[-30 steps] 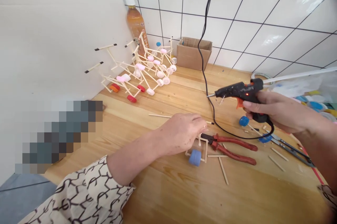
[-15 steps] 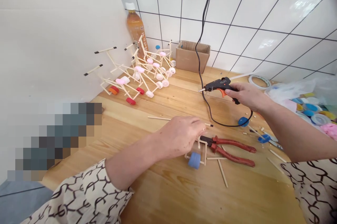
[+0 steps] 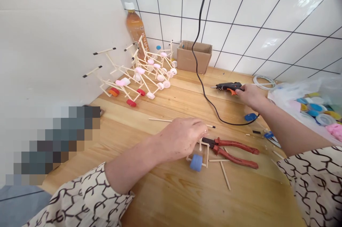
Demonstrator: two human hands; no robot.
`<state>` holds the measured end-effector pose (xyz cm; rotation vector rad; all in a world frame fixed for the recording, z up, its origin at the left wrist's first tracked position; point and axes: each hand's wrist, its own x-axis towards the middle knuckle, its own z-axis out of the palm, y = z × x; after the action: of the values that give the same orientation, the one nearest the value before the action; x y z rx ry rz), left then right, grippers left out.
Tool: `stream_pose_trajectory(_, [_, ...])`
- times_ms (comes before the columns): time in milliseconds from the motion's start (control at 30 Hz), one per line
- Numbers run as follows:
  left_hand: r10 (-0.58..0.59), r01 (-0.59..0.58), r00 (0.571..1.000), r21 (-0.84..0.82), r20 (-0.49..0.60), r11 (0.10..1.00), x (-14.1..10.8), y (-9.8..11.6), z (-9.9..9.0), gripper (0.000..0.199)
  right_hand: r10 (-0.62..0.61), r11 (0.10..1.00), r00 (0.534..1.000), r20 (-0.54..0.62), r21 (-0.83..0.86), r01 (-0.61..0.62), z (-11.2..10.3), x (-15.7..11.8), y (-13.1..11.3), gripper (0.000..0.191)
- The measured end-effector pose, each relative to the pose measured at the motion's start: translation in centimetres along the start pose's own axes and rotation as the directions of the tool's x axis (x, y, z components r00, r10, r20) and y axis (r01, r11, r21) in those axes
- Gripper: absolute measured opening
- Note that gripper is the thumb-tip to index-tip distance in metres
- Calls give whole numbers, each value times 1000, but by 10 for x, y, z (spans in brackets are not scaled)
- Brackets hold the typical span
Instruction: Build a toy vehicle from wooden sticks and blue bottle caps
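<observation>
My right hand is shut around the grip of a black hot glue gun, whose nozzle points left over the wooden table. My left hand pinches a long black-tipped wooden stick that runs beneath it. That hand hovers just above a small stick frame carrying a blue foam wheel. Red-handled pliers lie beside the frame, right of my left hand. The fingers hide part of the stick.
Stick models with bottle-cap wheels stand against the back-left wall beside a brown drink bottle and a cardboard box. A black cord trails across the table. A plastic bag of bottle caps sits at right.
My right hand has carried the glue gun farther back across the table and turned it flatter. My left hand has barely moved, and the whole view has shifted slightly.
</observation>
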<state>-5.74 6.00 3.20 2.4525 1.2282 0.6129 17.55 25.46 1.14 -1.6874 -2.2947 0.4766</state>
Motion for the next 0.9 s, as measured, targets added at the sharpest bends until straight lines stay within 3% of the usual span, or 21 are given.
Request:
stream_pose_trajectory(100, [-3, 3, 1000, 4, -2, 1000, 0, 0, 0, 25, 171, 979, 985, -15, -112, -172, 4, 4, -13, 30])
stream_pose_trajectory(167, [-8, 8, 1000, 10, 3, 1000, 0, 1, 0, 24, 183, 968, 980, -73, -162, -193, 2, -2, -27, 28])
stream_pose_trajectory(267, [-7, 7, 1000, 10, 12, 1000, 0, 1, 0, 23, 42, 979, 984, -173, -191, -75, -5, -32, -51, 28])
stream_pose_trajectory(333, [-10, 10, 1000, 3, 26, 1000, 0, 1, 0, 24, -121, 985, 985, -125, -142, 103, -9, -62, -67, 19])
stream_pose_trajectory(367, [-16, 15, 999, 3, 35, 1000, 1, 1, -1, 25, -248, 969, 963, -104, -41, 245, -9, -78, -75, 14])
stream_pose_trajectory(433, [-29, 29, 998, 9, 54, 1000, 1, 2, -1, 26, -367, 919, 929, -54, 131, 371, -8, -107, -87, 10])
stream_pose_trajectory(533, [-46, 46, 996, -3, 75, 999, 2, 3, 0, 24, -366, 900, 928, 71, 280, 334, -1, -132, -97, 10])
stream_pose_trajectory(633, [-62, 66, 994, -46, 88, 997, 2, 3, 1, 20, -361, 889, 920, 152, 354, 290, 6, -137, -101, 11])
stream_pose_trajectory(900, [-106, 107, 994, -263, 17, 959, -2, 2, 1, 23, -379, 873, 908, 180, 396, 286, 15, -129, -105, 4])
